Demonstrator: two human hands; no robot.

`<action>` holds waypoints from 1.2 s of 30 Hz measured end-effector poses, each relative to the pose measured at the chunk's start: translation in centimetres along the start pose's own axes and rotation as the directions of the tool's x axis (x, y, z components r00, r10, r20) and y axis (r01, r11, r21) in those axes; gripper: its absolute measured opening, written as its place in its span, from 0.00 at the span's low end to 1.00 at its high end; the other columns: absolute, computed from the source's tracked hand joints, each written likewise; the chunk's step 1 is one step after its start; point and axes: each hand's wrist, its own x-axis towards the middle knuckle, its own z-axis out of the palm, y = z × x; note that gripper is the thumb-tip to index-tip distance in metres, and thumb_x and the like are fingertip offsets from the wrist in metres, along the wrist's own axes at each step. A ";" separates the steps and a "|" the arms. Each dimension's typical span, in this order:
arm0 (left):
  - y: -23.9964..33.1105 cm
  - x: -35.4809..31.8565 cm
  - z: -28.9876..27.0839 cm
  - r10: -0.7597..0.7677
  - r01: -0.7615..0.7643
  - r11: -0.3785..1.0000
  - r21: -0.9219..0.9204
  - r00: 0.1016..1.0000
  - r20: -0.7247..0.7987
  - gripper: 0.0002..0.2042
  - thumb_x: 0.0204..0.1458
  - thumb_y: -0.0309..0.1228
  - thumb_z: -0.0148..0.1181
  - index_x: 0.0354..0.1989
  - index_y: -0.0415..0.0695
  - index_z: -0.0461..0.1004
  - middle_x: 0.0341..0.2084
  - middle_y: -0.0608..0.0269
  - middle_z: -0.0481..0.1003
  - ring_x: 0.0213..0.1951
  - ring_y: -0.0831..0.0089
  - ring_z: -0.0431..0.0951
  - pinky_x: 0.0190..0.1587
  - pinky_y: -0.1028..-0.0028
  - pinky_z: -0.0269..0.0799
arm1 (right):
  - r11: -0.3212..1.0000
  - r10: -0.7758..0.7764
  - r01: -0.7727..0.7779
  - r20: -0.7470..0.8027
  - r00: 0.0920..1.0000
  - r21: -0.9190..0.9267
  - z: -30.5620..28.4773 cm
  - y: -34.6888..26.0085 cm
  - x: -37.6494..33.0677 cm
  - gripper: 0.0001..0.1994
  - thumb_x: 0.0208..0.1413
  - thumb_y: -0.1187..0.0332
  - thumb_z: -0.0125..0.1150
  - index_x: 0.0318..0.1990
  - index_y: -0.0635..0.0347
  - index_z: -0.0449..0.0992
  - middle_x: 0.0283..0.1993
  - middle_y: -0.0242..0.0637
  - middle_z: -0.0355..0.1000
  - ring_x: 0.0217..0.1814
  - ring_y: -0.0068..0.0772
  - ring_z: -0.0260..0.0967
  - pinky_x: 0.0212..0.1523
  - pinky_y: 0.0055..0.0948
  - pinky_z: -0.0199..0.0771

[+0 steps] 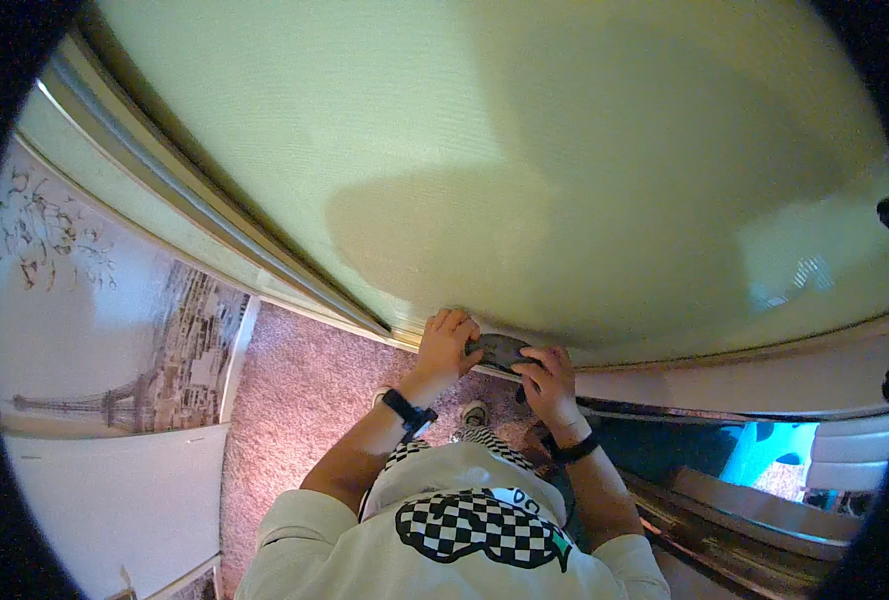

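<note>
Close in front of my body is a dark grey, oblong, soft-edged thing (pixel 501 351), held at about waist height; its exact kind I cannot make out. My left hand (pixel 450 340) grips its left end with the fingers bent. At the other end, the fingers of my right hand (pixel 550 378) are curled round the edge. Both hands are close to the lower part of a large pale green upright surface (pixel 604 200), on which shadows fall. Whether the grey thing touches that surface cannot be told. Dark bands sit on both wrists.
Left of the green surface runs a pale frame (pixel 204 215). Beyond it stands a white panel with a printed city scene (pixel 179 350). Pinkish carpet (pixel 294 400) lies below, with my shoes (pixel 474 413) on it. To the right are a dark ledge (pixel 654 445) and a bright turquoise patch (pixel 764 455).
</note>
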 end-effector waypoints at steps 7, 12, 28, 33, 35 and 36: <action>-1.6 -1.7 -8.1 -0.170 0.492 0.545 -0.679 0.858 0.485 0.09 0.47 0.25 0.60 0.35 0.45 0.67 0.30 0.69 0.70 0.33 0.80 0.69 0.36 0.82 0.64 | 0.887 0.138 -0.164 0.091 0.986 0.432 -1.7 -4.1 3.1 0.19 0.36 0.81 0.62 0.41 0.56 0.76 0.40 0.38 0.71 0.44 0.40 0.67 0.46 0.35 0.67; 1.3 -2.8 -14.8 -0.259 0.549 0.225 -0.805 0.830 0.494 0.13 0.49 0.30 0.59 0.42 0.44 0.67 0.32 0.70 0.71 0.33 0.82 0.70 0.35 0.81 0.67 | 0.764 0.049 -0.243 0.322 0.946 0.598 -3.5 -6.6 6.4 0.34 0.38 0.64 0.69 0.57 0.59 0.65 0.53 0.39 0.65 0.56 0.33 0.61 0.56 0.32 0.59; 0.4 -5.0 -19.9 -0.317 0.202 0.685 -0.700 0.948 -0.036 0.25 0.45 0.27 0.65 0.53 0.40 0.62 0.39 0.65 0.70 0.44 0.77 0.68 0.49 0.74 0.64 | 0.774 0.243 -0.357 0.276 0.930 0.523 0.4 -14.1 12.7 0.13 0.40 0.69 0.70 0.33 0.64 0.74 0.23 0.35 0.70 0.26 0.21 0.65 0.27 0.23 0.66; -1.9 -5.8 -22.5 -0.359 0.137 0.736 -0.663 0.909 -0.210 0.15 0.51 0.23 0.56 0.47 0.39 0.65 0.33 0.64 0.71 0.38 0.79 0.69 0.42 0.78 0.66 | 0.887 0.082 -0.178 0.235 0.969 0.426 1.2 -17.7 16.0 0.17 0.42 0.71 0.67 0.42 0.63 0.73 0.35 0.44 0.74 0.35 0.32 0.72 0.35 0.28 0.71; -3.1 -6.1 -24.4 -0.358 0.121 0.759 -0.640 0.898 -0.255 0.13 0.53 0.22 0.52 0.47 0.38 0.65 0.33 0.64 0.70 0.37 0.79 0.70 0.42 0.78 0.66 | 0.898 -0.034 -0.061 0.208 0.977 0.435 1.5 -18.9 17.2 0.20 0.44 0.75 0.63 0.48 0.62 0.70 0.43 0.48 0.71 0.43 0.40 0.71 0.42 0.32 0.70; -3.6 -5.9 -25.4 -0.348 0.073 0.766 -0.639 0.883 -0.316 0.13 0.53 0.22 0.52 0.48 0.38 0.64 0.34 0.63 0.70 0.38 0.78 0.69 0.43 0.78 0.66 | 0.907 -0.059 -0.009 0.149 0.987 0.421 1.5 -19.8 18.0 0.20 0.44 0.75 0.63 0.48 0.61 0.70 0.44 0.48 0.71 0.43 0.41 0.71 0.43 0.33 0.70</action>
